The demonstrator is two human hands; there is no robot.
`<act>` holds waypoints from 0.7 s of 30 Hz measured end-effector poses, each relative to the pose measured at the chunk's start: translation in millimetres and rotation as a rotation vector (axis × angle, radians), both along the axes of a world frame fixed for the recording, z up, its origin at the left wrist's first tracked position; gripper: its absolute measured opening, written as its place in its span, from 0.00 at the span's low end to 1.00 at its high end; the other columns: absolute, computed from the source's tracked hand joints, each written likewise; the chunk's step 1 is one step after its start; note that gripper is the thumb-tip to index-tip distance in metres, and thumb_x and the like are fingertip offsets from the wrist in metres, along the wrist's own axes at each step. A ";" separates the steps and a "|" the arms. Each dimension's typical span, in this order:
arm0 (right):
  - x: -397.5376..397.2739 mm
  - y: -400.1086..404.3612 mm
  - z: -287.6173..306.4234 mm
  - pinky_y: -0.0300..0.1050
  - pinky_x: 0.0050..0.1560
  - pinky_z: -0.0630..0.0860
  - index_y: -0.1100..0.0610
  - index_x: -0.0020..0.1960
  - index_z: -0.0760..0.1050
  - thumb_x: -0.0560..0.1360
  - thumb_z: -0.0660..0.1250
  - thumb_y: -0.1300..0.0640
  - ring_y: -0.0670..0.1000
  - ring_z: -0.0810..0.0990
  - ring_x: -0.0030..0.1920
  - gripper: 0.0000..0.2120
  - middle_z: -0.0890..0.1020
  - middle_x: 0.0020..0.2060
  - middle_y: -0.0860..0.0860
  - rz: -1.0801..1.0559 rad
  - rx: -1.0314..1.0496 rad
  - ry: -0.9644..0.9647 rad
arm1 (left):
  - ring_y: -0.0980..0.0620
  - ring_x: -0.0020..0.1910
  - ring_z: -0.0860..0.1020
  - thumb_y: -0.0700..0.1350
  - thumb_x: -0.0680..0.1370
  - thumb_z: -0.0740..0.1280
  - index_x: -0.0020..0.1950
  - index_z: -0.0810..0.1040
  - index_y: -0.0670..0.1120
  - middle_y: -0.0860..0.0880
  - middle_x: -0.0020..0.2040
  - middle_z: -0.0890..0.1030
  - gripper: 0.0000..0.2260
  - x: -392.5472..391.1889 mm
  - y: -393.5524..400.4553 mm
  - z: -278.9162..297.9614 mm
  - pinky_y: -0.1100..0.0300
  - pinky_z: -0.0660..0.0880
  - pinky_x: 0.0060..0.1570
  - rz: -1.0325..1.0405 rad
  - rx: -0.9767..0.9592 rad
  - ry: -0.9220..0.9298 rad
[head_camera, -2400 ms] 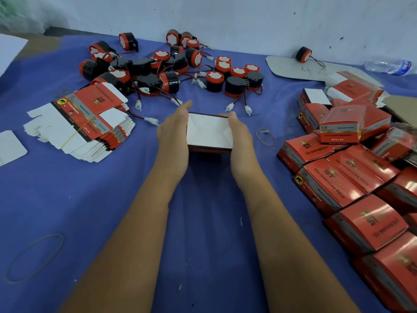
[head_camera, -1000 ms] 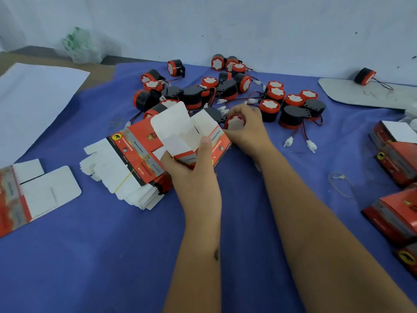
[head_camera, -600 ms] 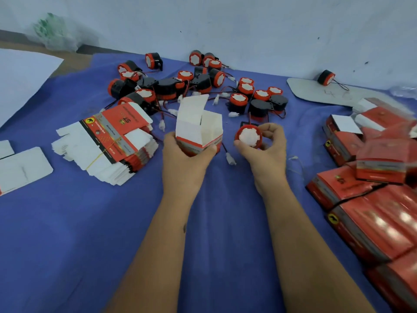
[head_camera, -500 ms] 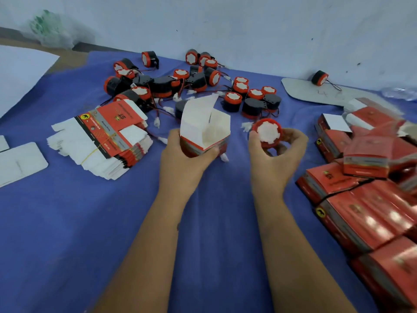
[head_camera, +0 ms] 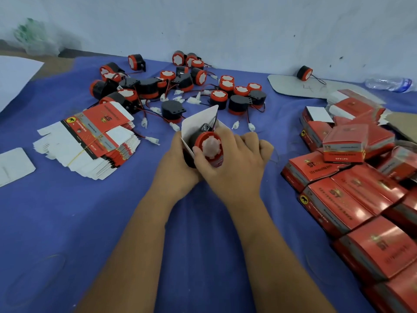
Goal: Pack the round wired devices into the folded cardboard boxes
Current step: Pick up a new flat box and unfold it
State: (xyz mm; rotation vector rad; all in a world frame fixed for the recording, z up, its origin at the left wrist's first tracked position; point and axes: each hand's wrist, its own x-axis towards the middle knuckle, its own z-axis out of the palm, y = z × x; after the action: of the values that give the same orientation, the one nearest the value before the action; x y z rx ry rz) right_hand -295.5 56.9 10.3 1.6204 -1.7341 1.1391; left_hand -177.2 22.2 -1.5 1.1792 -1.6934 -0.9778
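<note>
My left hand [head_camera: 174, 167] grips an opened red-and-white cardboard box [head_camera: 198, 123] from below, its white flaps standing up. My right hand [head_camera: 234, 163] holds a round device [head_camera: 208, 146] with a red rim and white face, partly inside the box mouth. The device's black body and wire sit inside the box, mostly hidden. A heap of round black-and-red wired devices [head_camera: 180, 86] lies beyond my hands on the blue cloth.
A banded stack of flat unfolded boxes [head_camera: 90, 136] lies to the left. Packed red boxes [head_camera: 352, 190] pile up on the right. A lone device [head_camera: 304, 73] sits on a grey board at the back right, by a plastic bottle [head_camera: 388, 83]. White card [head_camera: 13, 166] lies at far left.
My right hand picked a device from the heap and brought it to the box mouth. My left hand opened the box and lowered it toward the cloth.
</note>
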 end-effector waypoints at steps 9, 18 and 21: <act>3.6 -1.1 8.0 0.50 0.47 0.65 0.55 0.44 0.79 0.69 0.66 0.40 0.53 0.72 0.35 0.18 0.77 0.30 0.48 -0.083 -0.047 0.010 | 0.64 0.41 0.78 0.48 0.70 0.74 0.52 0.67 0.63 0.65 0.43 0.80 0.20 -1.1 1.0 1.0 0.70 0.74 0.36 -0.001 -0.052 -0.032; 17.2 -2.7 4.7 0.49 0.50 0.59 0.53 0.43 0.78 0.79 0.46 0.44 0.50 0.69 0.37 0.24 0.79 0.32 0.48 -0.025 0.243 0.099 | 0.49 0.46 0.79 0.44 0.79 0.66 0.59 0.65 0.51 0.54 0.48 0.78 0.13 -3.1 0.1 -0.1 0.49 0.78 0.45 -0.002 -0.096 -0.116; 14.5 -1.0 6.6 0.47 0.48 0.61 0.53 0.43 0.78 0.78 0.51 0.49 0.48 0.70 0.38 0.18 0.76 0.34 0.46 0.087 0.098 -0.197 | 0.61 0.45 0.79 0.47 0.72 0.73 0.58 0.71 0.55 0.59 0.46 0.81 0.18 1.6 0.1 2.4 0.68 0.75 0.41 -0.021 -0.014 0.078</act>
State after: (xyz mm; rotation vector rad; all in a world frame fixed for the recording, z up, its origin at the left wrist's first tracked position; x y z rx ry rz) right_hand -281.0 55.9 17.0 1.7056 -1.8854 1.3121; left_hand -175.6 22.3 0.9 1.1022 -1.6511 -1.0106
